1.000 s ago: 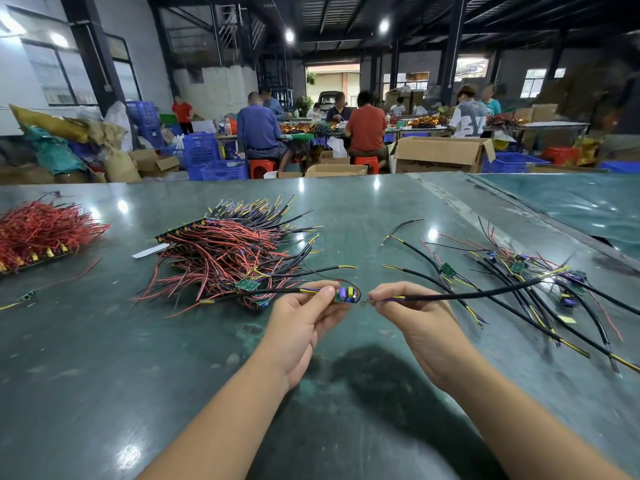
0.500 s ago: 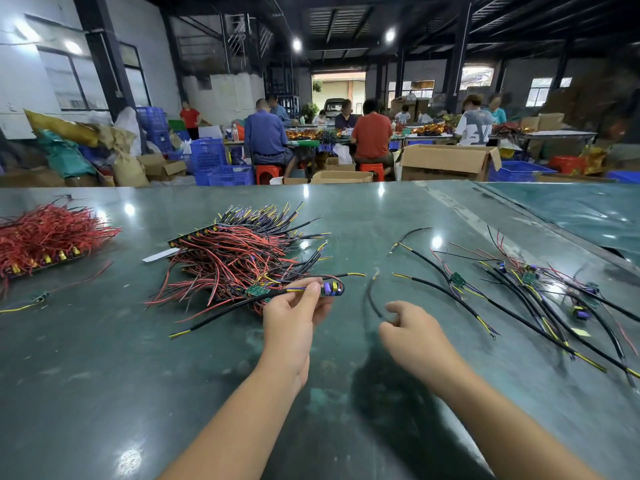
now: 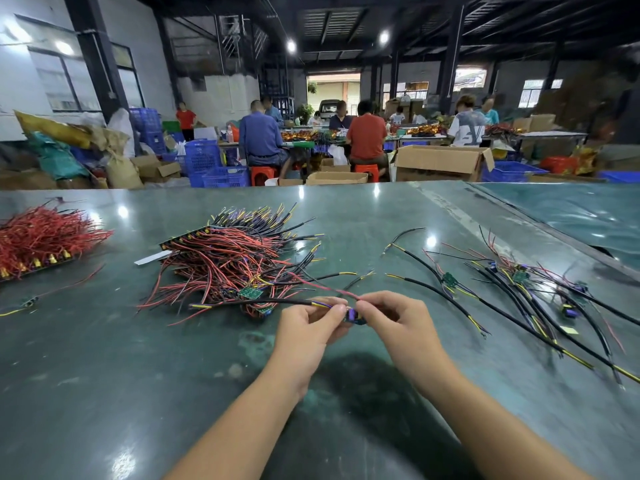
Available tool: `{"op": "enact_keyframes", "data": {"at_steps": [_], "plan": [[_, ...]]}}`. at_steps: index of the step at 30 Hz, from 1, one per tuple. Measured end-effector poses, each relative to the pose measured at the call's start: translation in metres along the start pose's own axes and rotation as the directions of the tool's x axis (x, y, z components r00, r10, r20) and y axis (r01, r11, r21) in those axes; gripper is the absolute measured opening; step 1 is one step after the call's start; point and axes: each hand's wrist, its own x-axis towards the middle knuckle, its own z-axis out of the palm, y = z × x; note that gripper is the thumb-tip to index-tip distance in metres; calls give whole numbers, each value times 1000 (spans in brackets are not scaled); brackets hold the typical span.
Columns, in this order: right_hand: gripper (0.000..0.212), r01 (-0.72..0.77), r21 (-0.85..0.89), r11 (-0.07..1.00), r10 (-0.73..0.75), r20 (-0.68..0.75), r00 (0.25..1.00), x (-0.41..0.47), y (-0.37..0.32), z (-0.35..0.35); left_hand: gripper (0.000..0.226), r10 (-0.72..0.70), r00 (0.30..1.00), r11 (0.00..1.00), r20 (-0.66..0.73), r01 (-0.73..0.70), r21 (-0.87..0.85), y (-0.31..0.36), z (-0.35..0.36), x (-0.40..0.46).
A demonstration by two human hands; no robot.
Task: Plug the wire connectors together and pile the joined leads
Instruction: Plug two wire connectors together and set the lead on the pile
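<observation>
My left hand [image 3: 313,325] pinches the end of a black cable [image 3: 263,302] with yellow and purple cores; the cable runs off to the left. My right hand [image 3: 391,315] pinches a thin red lead [image 3: 313,285] that runs up and left over the pile. Between my fingertips sits a small blue and purple connector [image 3: 354,315], just above the table. A big pile of red and black leads [image 3: 225,265] with small green boards lies behind my left hand. Joined black cables [image 3: 512,292] lie spread out to the right.
A second bundle of red wires [image 3: 41,237] lies at the far left of the green table [image 3: 138,375]. A loose yellow-tipped lead [image 3: 20,306] sits near the left edge. Beyond the table's far edge people sit working among boxes and blue crates.
My right hand has let go of the black cable, swung back in empty, and now pinches a red lead at the connector. My left hand still holds its cable near the connector.
</observation>
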Motion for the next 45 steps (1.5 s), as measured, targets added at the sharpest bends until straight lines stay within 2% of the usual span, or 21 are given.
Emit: {"op": "enact_keyframes", "data": {"at_steps": [5, 9, 11, 13, 15, 20, 23, 26, 31, 36, 39, 45], "plan": [[27, -13, 53, 998, 20, -134, 991, -3, 3, 3, 13, 19, 999, 993, -48, -24, -116, 0, 3, -2], [29, -56, 77, 995, 67, -151, 986, -3, 3, 8, 14, 29, 996, 986, -79, -42, -161, 0, 6, -4], [25, -69, 172, 983, 97, -160, 982, -3, 2, 8, 14, 27, 996, 982, -88, -43, -186, 0, 6, -4], [20, -96, 389, 916, 175, -174, 969, -3, -1, 7, 14, 41, 995, 975, -92, -59, -212, 0, 7, -3], [15, -112, 603, 790, 245, -144, 959, -3, -4, 6, 13, 86, 992, 970, -94, -104, -218, 2, 9, -4], [19, -171, 769, 616, 289, -19, 957, -4, -7, 1, 15, 139, 984, 960, -107, -161, -228, 2, 13, -6], [7, -222, 706, 673, 241, 74, 968, -5, -6, 2, 20, 131, 989, 968, -73, -144, -204, 2, 12, -8], [21, -218, 569, 793, 194, 103, 976, -6, -3, 5, 22, 121, 992, 981, -39, -126, -151, 2, 11, -11], [21, -96, 439, 894, 117, -21, 993, -6, -1, 7, 23, 115, 989, 982, -95, -128, -137, 2, 10, -10], [19, -60, 412, 909, 97, -70, 993, -6, -2, 11, 19, 99, 993, 980, -67, -109, -169, 3, 10, -11], [20, -57, 447, 893, 105, -85, 991, -7, 1, 10, 19, 81, 997, 979, -2, -80, -188, 3, 10, -12], [27, -171, 486, 857, 195, 0, 981, -4, 4, 5, 14, 68, 995, 984, 67, -55, -170, 1, 10, -14]]}}
